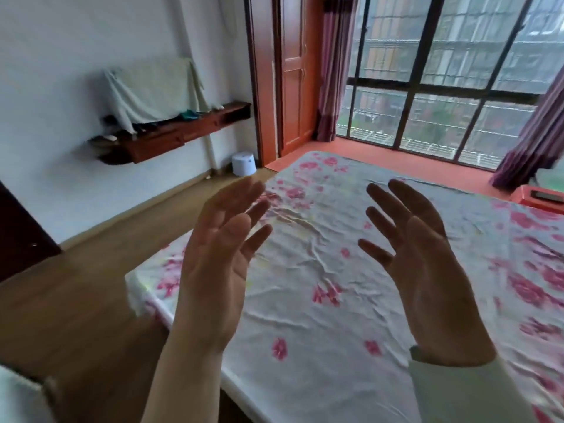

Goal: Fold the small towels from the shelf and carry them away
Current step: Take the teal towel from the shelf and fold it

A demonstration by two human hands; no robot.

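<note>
We hold our left hand (218, 257) and right hand (427, 270) up over the bed (305, 325), palms facing each other. The fingers are straight and spread, and both hands hold nothing. Well apart from them, the wooden shelf (171, 137) on the left wall carries a draped pale cloth (152, 87) and a small teal cloth (187, 114), too blurred to tell more.

floral bedsheet (320, 270), purple curtain (332, 71), white bin (243, 164), orange door (294, 71)
</note>
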